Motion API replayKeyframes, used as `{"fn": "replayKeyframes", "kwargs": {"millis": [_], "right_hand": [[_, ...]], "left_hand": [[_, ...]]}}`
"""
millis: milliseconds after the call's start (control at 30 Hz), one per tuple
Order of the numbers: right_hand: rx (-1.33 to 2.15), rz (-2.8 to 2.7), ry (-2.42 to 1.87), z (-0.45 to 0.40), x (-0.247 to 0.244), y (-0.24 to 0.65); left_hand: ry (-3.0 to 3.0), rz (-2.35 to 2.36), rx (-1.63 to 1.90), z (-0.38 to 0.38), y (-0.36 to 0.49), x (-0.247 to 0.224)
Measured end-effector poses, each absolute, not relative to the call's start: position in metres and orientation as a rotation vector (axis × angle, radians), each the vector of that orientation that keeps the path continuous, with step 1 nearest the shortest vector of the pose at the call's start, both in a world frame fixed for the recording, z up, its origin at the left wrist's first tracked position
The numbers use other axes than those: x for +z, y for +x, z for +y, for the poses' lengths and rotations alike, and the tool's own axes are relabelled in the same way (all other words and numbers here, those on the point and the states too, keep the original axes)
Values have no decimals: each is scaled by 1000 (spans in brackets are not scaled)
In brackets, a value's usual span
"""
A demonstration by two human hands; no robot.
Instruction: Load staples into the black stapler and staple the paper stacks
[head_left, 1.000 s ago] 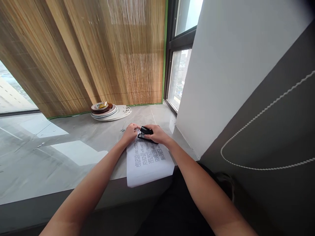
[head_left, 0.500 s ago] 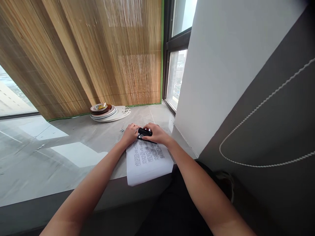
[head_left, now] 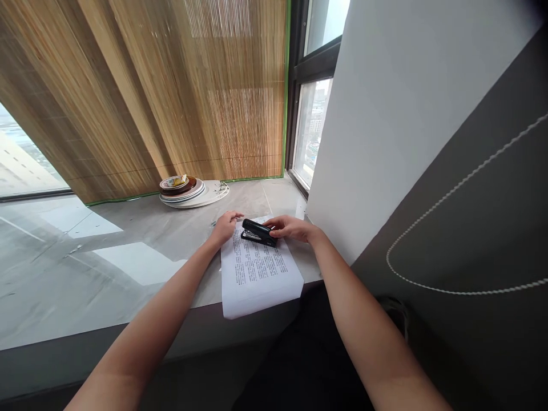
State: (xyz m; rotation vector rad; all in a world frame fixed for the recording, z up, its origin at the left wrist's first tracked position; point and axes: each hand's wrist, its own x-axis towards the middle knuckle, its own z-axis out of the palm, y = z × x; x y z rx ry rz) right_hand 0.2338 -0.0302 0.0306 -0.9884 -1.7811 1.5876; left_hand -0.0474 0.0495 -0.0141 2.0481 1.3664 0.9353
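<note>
A black stapler (head_left: 259, 233) lies over the upper part of a printed sheet of paper (head_left: 261, 291), its jaws apart at the left end. My right hand (head_left: 291, 228) holds the stapler by its right end, thumb on the near side. At the sheet's upper left edge rests my left hand (head_left: 226, 227), fingers stretched toward the right, close to the stapler's front but apart from it. The sheet lies on the grey ledge, and its lower end hangs past the front edge. Whether it is one sheet or several, I cannot tell.
A stack of plates (head_left: 184, 197) stands on the grey ledge (head_left: 171, 240) by the bamboo blind (head_left: 205, 114). To the right rise a white wall (head_left: 368, 114) and a window (head_left: 312, 125). A beaded cord (head_left: 428, 288) hangs at far right.
My right hand has slid right to the stapler's rear end, uncovering its body. The left hand has drawn back from the stapler's front. The view has shifted slightly.
</note>
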Motion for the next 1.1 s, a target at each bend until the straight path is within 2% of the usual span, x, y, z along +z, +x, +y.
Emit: {"fn": "replayKeyframes", "kwargs": {"millis": [133,267,433,633,833,1100], "right_hand": [[1576,-1732,-1028,-26,24,235],[1465,-1827,-1014,-26,24,235],[1083,-1893,-946,-29,23,213],[929,-2081,-1064,-31,11,179],[880,-2056,-1102,-34,11,174],[771,-1930,-1192,-34,6,161]], "left_hand": [[1645,1289,1140,53,-53,-11],[1523,1255,1210,53,-54,-11],[1648,1240,1209,53,-54,-15],[1845,1339,1175,56,-73,-10],[1915,1477,1303,56,-103,1],[2179,1727,955,50,-122,2]]}}
